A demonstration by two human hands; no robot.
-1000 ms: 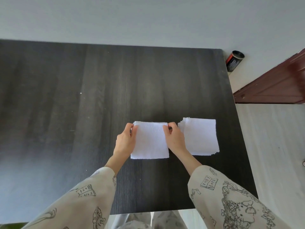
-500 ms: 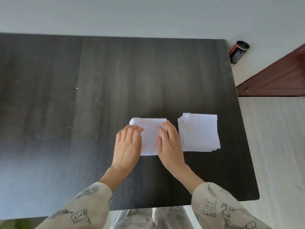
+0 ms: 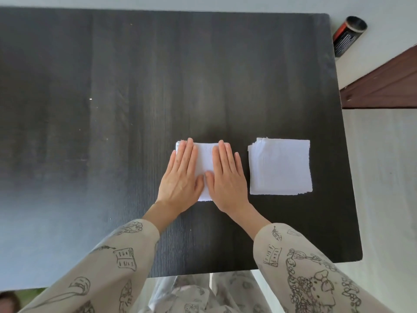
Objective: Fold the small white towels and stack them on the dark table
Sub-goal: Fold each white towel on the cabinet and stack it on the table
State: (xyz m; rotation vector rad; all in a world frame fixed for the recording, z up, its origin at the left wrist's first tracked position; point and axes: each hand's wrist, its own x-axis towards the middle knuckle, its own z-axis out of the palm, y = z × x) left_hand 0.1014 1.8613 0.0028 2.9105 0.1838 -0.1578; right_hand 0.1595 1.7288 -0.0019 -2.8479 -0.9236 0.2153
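A folded small white towel (image 3: pixel 205 158) lies on the dark table (image 3: pixel 135 86), near its front middle. My left hand (image 3: pixel 181 177) presses flat on the towel's left half, fingers straight and together. My right hand (image 3: pixel 228 178) presses flat on its right half in the same way. Both hands cover most of the towel; only a strip between them and its far edge shows. To the right, apart from it, sits a neat stack of folded white towels (image 3: pixel 281 167).
A dark cylindrical can (image 3: pixel 346 37) with an orange band lies on the floor beyond the table's far right corner. A reddish-brown wooden piece of furniture (image 3: pixel 388 84) stands to the right. The table's right edge runs close to the stack.
Both hands let go of the towel's far corners after folding it toward me, then laid flat on top of it. The folded towel now looks smaller.
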